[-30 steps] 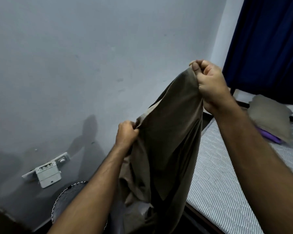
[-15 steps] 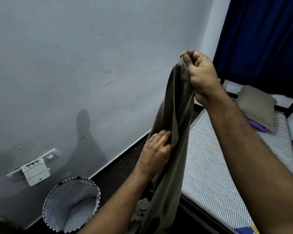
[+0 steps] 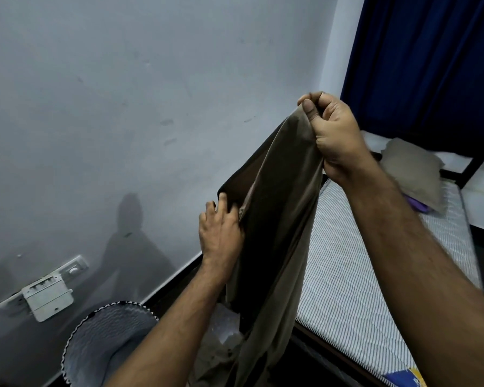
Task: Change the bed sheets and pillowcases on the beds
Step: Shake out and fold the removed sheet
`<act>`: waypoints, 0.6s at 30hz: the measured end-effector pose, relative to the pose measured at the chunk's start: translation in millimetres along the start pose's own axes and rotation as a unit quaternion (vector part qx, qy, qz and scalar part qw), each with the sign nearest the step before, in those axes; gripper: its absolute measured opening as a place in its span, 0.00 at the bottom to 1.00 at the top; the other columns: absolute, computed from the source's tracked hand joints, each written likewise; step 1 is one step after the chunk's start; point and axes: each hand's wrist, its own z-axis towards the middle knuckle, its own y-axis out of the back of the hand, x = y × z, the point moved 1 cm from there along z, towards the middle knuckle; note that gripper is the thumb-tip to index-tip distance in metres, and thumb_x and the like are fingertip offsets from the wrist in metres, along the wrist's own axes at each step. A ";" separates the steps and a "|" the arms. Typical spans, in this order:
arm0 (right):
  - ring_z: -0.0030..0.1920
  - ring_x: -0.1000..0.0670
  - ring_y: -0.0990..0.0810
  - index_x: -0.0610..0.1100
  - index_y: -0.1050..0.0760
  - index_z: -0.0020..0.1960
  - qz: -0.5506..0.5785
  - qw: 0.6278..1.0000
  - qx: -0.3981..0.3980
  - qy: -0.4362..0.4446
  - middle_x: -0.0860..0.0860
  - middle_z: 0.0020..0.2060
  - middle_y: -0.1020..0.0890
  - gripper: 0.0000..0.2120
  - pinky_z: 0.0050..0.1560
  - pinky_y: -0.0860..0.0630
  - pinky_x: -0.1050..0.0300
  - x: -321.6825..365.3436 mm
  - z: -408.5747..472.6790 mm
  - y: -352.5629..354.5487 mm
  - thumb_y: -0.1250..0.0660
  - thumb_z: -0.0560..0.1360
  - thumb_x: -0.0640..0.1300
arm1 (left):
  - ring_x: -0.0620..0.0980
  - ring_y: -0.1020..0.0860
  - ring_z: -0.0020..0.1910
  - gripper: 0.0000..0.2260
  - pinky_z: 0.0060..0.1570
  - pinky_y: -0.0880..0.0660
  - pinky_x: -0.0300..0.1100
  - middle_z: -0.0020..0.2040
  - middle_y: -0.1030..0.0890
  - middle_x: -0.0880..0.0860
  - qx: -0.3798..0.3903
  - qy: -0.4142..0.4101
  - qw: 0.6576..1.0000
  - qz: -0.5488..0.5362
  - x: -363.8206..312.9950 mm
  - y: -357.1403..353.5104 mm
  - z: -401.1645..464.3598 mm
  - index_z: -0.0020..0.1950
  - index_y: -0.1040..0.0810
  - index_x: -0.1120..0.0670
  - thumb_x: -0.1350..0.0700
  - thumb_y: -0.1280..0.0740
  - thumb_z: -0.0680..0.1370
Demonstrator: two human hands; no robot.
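A long olive-brown bed sheet (image 3: 277, 224) hangs in front of me, its lower end bunched near the floor. My right hand (image 3: 333, 132) is raised and clenched on the sheet's top edge. My left hand (image 3: 221, 227) is lower and to the left, fingers pinching a fold along the sheet's side edge and pulling it outward. To the right lies the bare striped mattress (image 3: 355, 269) on a dark bed frame. A pillow in a matching olive case (image 3: 414, 169) rests at the far end of the mattress, over something purple.
A grey wall (image 3: 123, 107) runs along the left, with a white switch box (image 3: 46, 293) low on it. A round basket with a scalloped rim (image 3: 95, 339) stands on the floor below. A dark blue curtain (image 3: 430, 65) hangs behind the bed.
My left hand has slid along the sheet's edge and pulled it left, spreading the fabric apart. My right hand keeps its high grip.
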 end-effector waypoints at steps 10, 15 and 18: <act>0.41 0.55 0.25 0.42 0.24 0.52 -0.008 0.997 0.082 0.004 0.51 0.41 0.22 0.04 0.47 0.25 0.62 3.8 -9.9 7.4 0.38 0.83 0.40 | 0.56 0.43 0.72 0.11 0.72 0.41 0.56 0.73 0.42 0.49 0.080 0.079 0.945 -0.307 9.6 -8.7 15.2 0.56 0.17 0.48 0.56 0.34 0.76; 0.45 0.51 0.26 0.43 0.24 0.52 0.013 0.991 0.131 -0.007 0.48 0.44 0.23 0.04 0.52 0.28 0.56 2.8 -16.6 12.0 0.38 0.83 0.40 | 0.51 0.26 0.67 0.11 0.69 0.31 0.53 0.68 0.24 0.45 0.147 0.109 0.872 -0.455 12.5 -15.7 24.5 0.55 0.18 0.47 0.54 0.33 0.74; 0.45 0.51 0.26 0.44 0.24 0.51 0.016 0.992 0.127 -0.009 0.47 0.43 0.23 0.05 0.52 0.28 0.56 3.3 -17.7 20.6 0.37 0.82 0.41 | 0.50 0.19 0.55 0.10 0.53 0.24 0.43 0.54 0.19 0.49 0.176 0.098 0.799 -0.566 15.1 -16.0 19.9 0.41 0.14 0.50 0.62 0.31 0.75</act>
